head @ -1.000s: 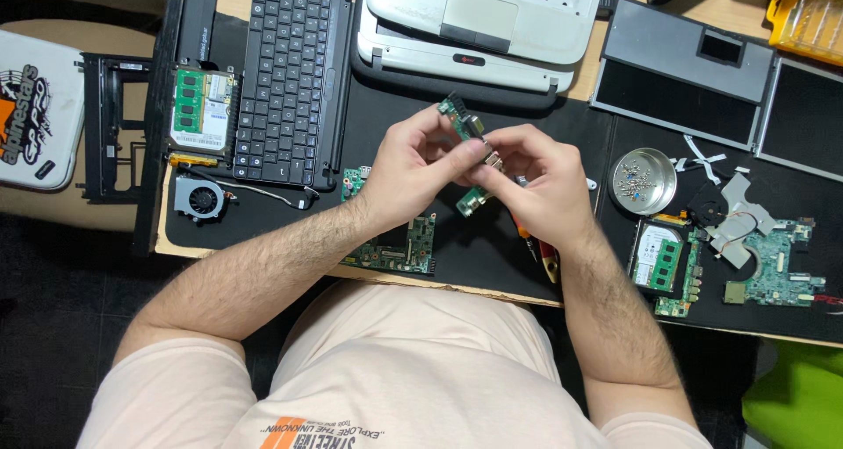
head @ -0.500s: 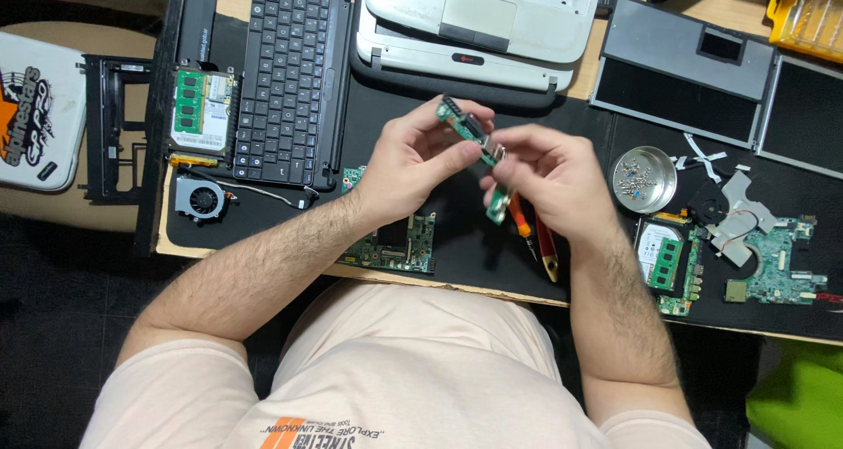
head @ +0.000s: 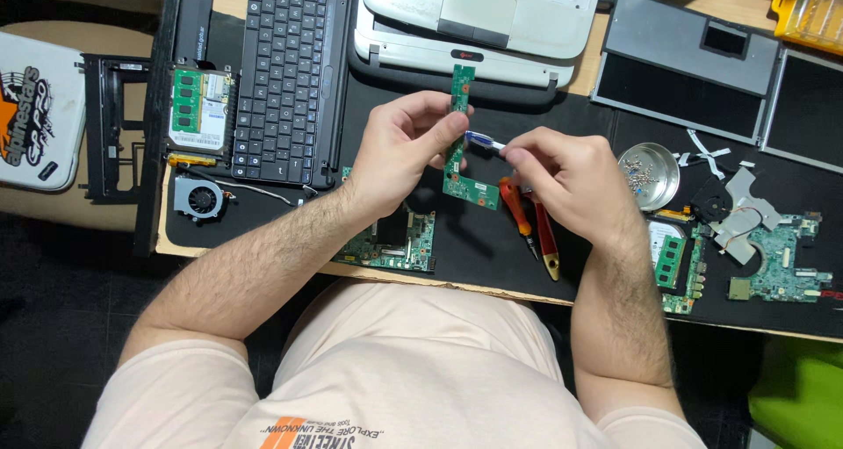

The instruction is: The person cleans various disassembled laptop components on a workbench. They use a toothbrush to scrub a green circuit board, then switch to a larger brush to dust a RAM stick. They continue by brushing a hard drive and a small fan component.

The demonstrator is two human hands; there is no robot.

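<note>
- Pinching a narrow green circuit board (head: pixel 458 142) between thumb and fingers, the left hand (head: pixel 399 155) holds it upright above the black mat (head: pixel 492 238); the board is thin and flat, widening to an L-shaped foot at its lower end.
- The right hand (head: pixel 571 181) is closed around a slim tool with a blue and white handle (head: pixel 485 141), its tip meeting the board's right edge just beside the left thumb.
- The two hands are close together, each clamped on its own thing and joined only through tool and board.
- Under the right hand lie two screwdrivers, one with an orange handle (head: pixel 518 216), one red (head: pixel 546 238), both glossy plastic with dark shafts.
- A larger green motherboard (head: pixel 391 243) lies flat on the mat below the left wrist.
- A round, shiny metal dish (head: pixel 650 175) of small screws sits to the right of the right hand.
- Farther left are a black laptop keyboard (head: pixel 290 67), a green memory module (head: pixel 187 102) and a small round grey fan (head: pixel 200 199).
- A pale grey laptop shell (head: pixel 479 19) with rounded corners lies beyond the hands.
</note>
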